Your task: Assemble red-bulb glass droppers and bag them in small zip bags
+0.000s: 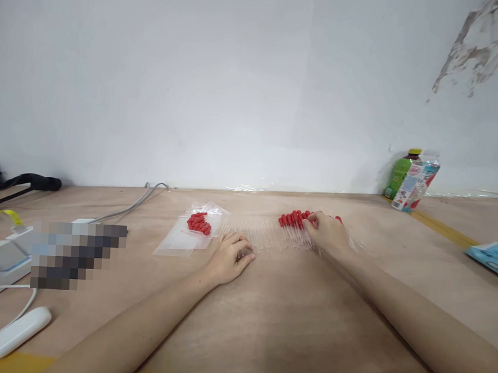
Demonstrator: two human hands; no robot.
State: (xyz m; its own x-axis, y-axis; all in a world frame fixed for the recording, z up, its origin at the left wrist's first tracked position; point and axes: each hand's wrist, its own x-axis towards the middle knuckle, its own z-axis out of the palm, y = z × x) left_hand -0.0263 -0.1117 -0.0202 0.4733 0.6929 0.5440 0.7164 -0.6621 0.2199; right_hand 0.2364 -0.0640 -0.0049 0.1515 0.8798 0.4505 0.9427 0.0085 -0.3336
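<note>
My left hand [229,258] rests on the wooden table, its fingers loosely curled and the thumb a little apart. I make out nothing held in it. Thin clear glass tubes [260,235] lie in a loose row beside and behind its fingers. Further right, my right hand [328,231] pinches at the red bulb end of a dropper in a row of glass droppers with red rubber bulbs [289,219]. The hand hides part of that row; one bulb shows beyond it. A pile of loose red rubber bulbs [199,223] lies on clear plastic bags [175,241] left of my left hand.
On the left are a white power strip [3,257] with cables, a pixelated patch, a white plug-like piece [19,333] and a black object [32,183]. A green bottle [397,177] and a carton [415,187] stand by the wall. A blue packet [493,259] lies far right.
</note>
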